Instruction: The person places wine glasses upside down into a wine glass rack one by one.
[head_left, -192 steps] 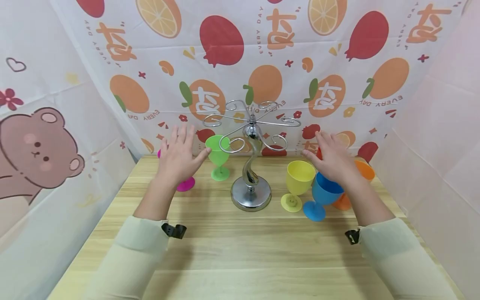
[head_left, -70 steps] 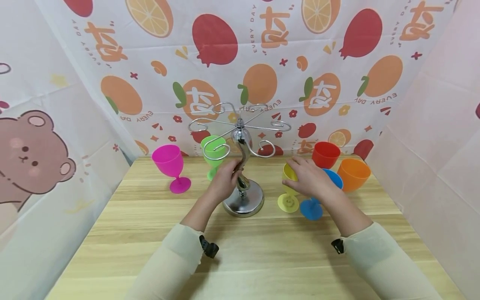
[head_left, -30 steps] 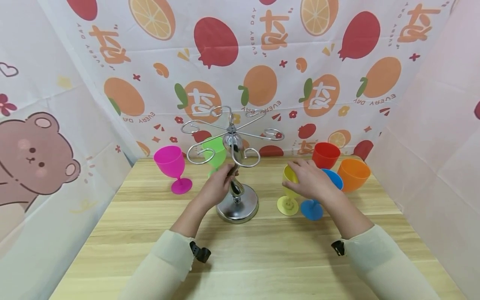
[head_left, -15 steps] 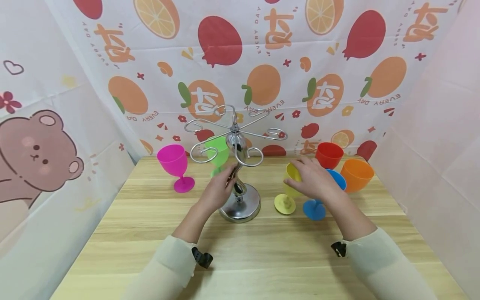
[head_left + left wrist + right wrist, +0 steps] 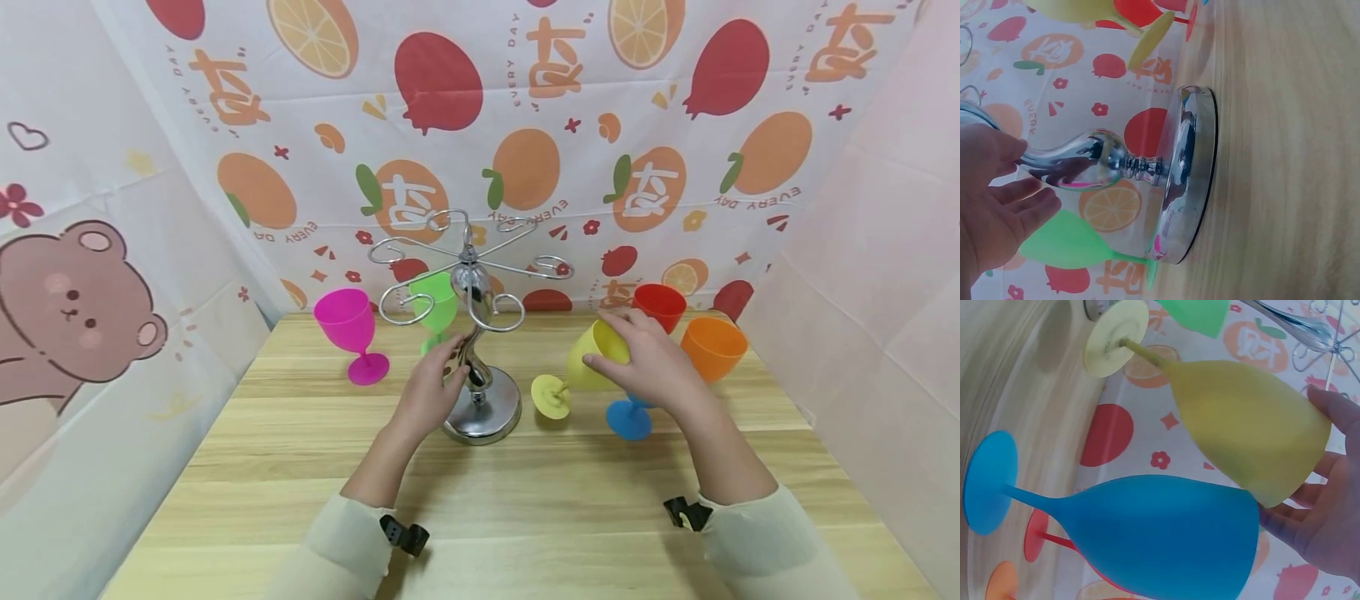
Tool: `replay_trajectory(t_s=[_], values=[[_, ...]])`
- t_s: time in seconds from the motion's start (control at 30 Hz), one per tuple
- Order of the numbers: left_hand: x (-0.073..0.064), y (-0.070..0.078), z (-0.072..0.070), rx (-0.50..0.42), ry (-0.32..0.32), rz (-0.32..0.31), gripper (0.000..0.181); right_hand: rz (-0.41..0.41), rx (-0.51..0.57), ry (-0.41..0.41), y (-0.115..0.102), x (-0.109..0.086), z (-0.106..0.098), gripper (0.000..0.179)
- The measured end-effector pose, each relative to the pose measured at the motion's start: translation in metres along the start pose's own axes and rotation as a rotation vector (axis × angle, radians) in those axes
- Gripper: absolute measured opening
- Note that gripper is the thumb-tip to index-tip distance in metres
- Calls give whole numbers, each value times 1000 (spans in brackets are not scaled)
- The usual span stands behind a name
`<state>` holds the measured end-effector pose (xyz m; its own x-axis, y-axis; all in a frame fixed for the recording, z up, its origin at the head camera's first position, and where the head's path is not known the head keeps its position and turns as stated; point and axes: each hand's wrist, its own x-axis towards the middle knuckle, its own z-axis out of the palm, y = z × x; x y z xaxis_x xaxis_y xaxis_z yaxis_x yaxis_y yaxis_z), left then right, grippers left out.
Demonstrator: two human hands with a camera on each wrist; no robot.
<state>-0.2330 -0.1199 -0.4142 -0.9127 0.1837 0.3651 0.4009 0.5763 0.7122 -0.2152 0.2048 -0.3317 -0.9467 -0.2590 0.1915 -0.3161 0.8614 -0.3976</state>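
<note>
Grasping the yellow goblet [image 5: 588, 371] by the bowl near its rim, the right hand [image 5: 654, 362] holds it tilted, its foot raised off the wooden table [image 5: 480, 517] and pointing toward the chrome stand [image 5: 1088, 164]; in the head view only a narrow gap shows between that foot and the stand's round base, while a broader one separates the base from the magenta goblet [image 5: 347, 325]; the table's back edge runs close behind the light green goblet [image 5: 437, 310], in front of the printed cloth [image 5: 525, 92]; at the right the red goblet [image 5: 660, 302], orange goblet [image 5: 714, 346] and blue goblet [image 5: 1160, 531] crowd near one another; compared with half a second ago, the yellow goblet leans more steeply, its foot swung toward the stand, and the left hand [image 5: 429, 392] shows its thumb spread farther from its fingers; that hand is at the stand's stem, though whether it grips or merely touches I cannot tell; the blue bowl is mostly hidden by the right hand in the head view and cut off below in the right wrist view; the stand's top is cropped in the left wrist view; whether yellow and blue rims touch is unclear.
</note>
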Motion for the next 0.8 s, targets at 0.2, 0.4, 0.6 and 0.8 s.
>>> replay_trajectory(t_s=[0.2, 0.4, 0.6, 0.8], values=[[-5, -2, -1, -5, 109, -6, 42, -32, 95, 23, 0, -4, -4, 78], [-10, -4, 3, 28, 154, -3, 35, -33, 191, 13, 0, -7, -3, 73], [-14, -5, 4, 10, 158, -17, 33, -46, 304, -2, 1, -8, 0, 70], [-16, -6, 4, 0, 166, -27, 29, -50, 408, -10, 1, -10, 1, 63]])
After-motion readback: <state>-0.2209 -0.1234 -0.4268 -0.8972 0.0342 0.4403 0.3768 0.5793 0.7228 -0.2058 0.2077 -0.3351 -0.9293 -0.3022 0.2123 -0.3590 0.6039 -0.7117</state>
